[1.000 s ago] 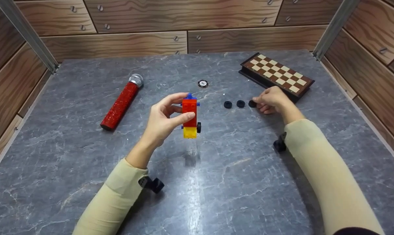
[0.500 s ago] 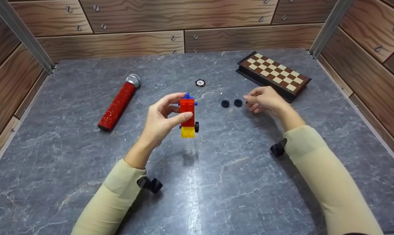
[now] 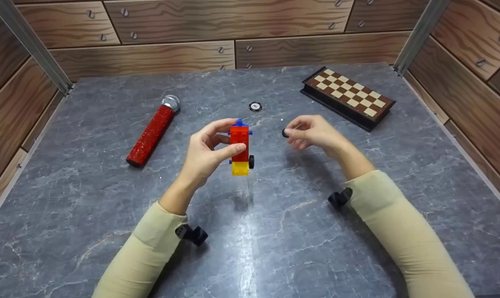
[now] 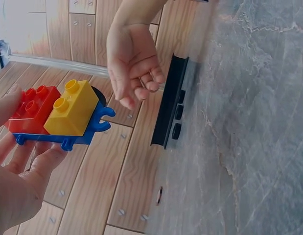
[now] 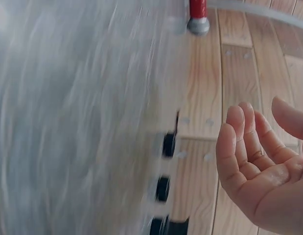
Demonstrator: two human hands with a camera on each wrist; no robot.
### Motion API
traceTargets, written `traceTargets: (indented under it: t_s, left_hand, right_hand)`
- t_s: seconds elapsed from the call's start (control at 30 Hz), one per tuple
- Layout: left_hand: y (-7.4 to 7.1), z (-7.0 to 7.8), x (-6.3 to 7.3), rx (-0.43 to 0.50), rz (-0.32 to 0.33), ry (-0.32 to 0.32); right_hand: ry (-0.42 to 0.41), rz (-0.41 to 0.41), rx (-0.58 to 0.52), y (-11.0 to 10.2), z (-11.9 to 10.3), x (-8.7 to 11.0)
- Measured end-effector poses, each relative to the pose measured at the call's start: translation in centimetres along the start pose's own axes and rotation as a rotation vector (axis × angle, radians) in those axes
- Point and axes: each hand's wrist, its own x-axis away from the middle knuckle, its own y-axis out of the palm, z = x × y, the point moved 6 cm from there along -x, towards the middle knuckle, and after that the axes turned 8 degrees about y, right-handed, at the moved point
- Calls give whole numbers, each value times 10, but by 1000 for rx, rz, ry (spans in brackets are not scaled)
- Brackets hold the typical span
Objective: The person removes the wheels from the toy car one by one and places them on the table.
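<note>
My left hand (image 3: 206,151) holds a toy brick car (image 3: 240,154) off the table, thumb on its red part and fingers behind. In the left wrist view, red and yellow bricks (image 4: 70,108) sit on a blue base (image 4: 80,136) with hooked ends. One black wheel (image 3: 251,162) is fitted on its right side. My right hand (image 3: 314,134) hovers above the table, fingers loosely spread and nothing in them in the wrist views. A loose black wheel (image 3: 284,133) peeks out beside its fingertips; the hand hides the others. The right wrist view shows three loose wheels (image 5: 162,189) in a row.
A red glittery microphone (image 3: 150,134) lies at the left. Behind the car is a poker chip (image 3: 255,106). A folded chessboard (image 3: 349,97) rests at the back right. Wood-patterned walls (image 3: 171,18) enclose the grey marbled table (image 3: 299,248).
My right hand has moved left from the rightmost loose wheel, across the row and up from the table. My left hand keeps the car in nearly the same spot.
</note>
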Motion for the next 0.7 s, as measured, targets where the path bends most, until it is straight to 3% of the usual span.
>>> traceTargets:
  t_s: [0.3,0.7]
  left_hand:
    - [-3,4,-1,-11,27,16]
    - [-3,3,-1,0,51,2]
  right_hand:
    - [-116,-123,32,42,-26,19]
    - [-197,-212,-14,72,-37,37]
